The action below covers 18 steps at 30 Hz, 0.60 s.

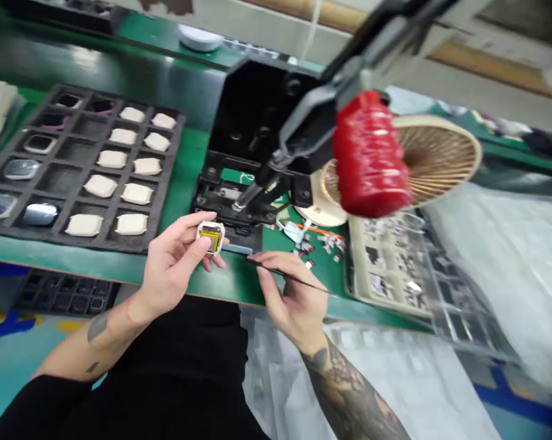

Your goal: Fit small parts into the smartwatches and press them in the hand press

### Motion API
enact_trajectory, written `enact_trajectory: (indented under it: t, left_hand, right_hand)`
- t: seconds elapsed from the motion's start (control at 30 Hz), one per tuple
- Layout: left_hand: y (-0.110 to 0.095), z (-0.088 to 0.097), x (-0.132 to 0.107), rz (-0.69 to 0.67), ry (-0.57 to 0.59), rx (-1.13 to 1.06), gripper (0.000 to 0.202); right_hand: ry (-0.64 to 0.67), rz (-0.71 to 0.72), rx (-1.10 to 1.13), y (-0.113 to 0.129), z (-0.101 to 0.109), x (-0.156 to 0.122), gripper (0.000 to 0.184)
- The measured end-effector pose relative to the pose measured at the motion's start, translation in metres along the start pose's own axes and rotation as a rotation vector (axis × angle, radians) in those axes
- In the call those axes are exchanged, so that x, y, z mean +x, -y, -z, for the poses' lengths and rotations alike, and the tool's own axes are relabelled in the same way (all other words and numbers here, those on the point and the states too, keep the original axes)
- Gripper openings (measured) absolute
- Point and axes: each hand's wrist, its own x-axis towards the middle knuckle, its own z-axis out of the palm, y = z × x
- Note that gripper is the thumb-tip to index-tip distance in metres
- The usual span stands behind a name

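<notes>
Beyond glossy red bulging handle [372, 162], grasping white square case [213, 235] in left hand [173, 263], slim black rod [298, 280] in right hand [298, 302], slanting left toward case.

Our left hand [174, 261] is half curled, thumb [192, 255] pressed in toward the bent fingers [194, 219] in a pinch. Our right hand [298, 292] is near it, not touching — fingers bent, set in a pen-like grip. Our left forearm [104, 335] and right forearm [349, 380] — both bare — slant inward.
</notes>
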Motion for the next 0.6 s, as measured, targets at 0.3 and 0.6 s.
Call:
enact_trajectory:
  t: [0.3, 0.6]
  left_hand:
    - [0.028, -0.024, -0.012, 0.310, 0.144, 0.037, 0.041]
    - [0.028, -0.023, -0.012, 0.291, 0.125, 0.041, 0.040]
  right_hand:
    - [-0.302, -0.030, 0.256, 0.023, -0.016, 0.006, 0.024]
    - [-0.308, -0.070, 0.273, 0.016, -0.033, 0.003, 0.022]
